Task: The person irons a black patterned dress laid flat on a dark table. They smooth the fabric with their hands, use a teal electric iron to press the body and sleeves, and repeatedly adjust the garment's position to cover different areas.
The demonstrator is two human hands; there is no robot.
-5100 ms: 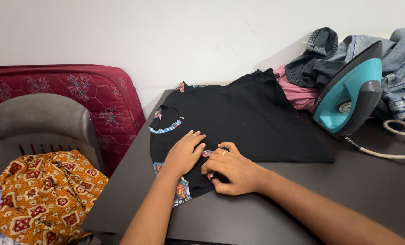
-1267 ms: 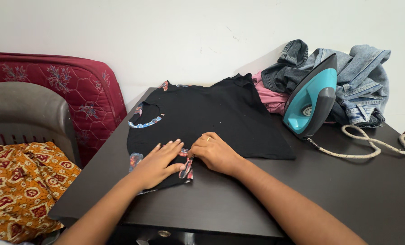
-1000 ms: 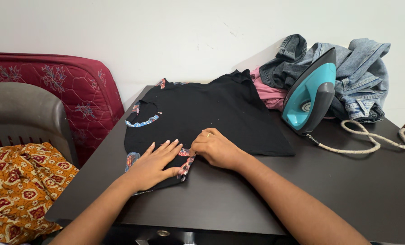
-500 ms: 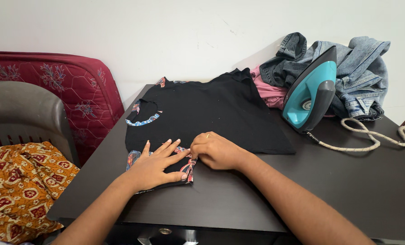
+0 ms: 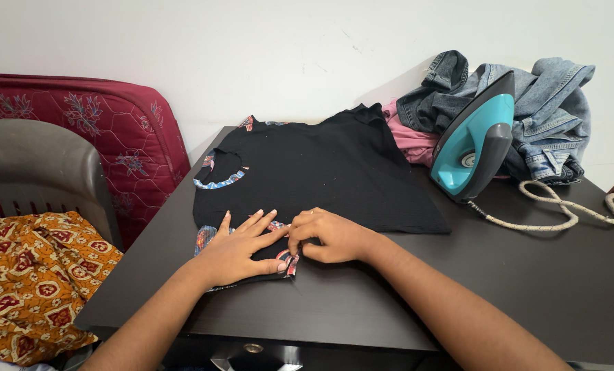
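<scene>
So the black top (image 5: 320,172) is spread flat on the dark table (image 5: 527,288), neck toward the left edge. Left hand (image 5: 241,249) lies flat with fingers spread, pinning the near sleeve; right hand (image 5: 331,235) is curled, pinching the patterned sleeve hem (image 5: 287,260) just beside it. My worry: a hard tug on that hem could bunch the fabric under the flat palm and put a crease in. Also the teal iron (image 5: 475,148) stands upright near the pile of jeans (image 5: 540,117), its cord (image 5: 561,209) looping loose, so an elbow might snag it
</scene>
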